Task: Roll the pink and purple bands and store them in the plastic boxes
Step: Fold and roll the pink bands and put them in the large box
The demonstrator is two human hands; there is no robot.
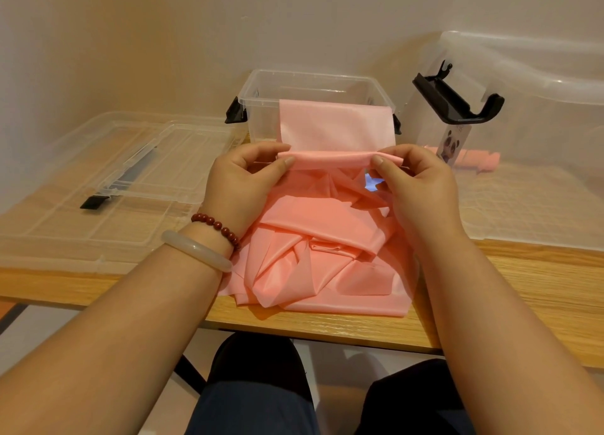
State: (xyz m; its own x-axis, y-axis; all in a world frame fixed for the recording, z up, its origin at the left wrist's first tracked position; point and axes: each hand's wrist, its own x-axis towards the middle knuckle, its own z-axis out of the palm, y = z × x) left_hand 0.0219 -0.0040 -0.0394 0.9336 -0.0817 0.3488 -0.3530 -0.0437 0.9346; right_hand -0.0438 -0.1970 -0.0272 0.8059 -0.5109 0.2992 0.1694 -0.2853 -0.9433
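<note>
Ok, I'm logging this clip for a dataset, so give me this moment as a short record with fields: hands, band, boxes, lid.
left hand: pinches the left end of a fold in the pink stretchy band
right hand: pinches the fold's right end
band: mostly crumpled on the wooden table, far end up against the small clear plastic box
small box: open
lid: clear flat plastic lid, on the table at left
rolling: barely begun
</note>
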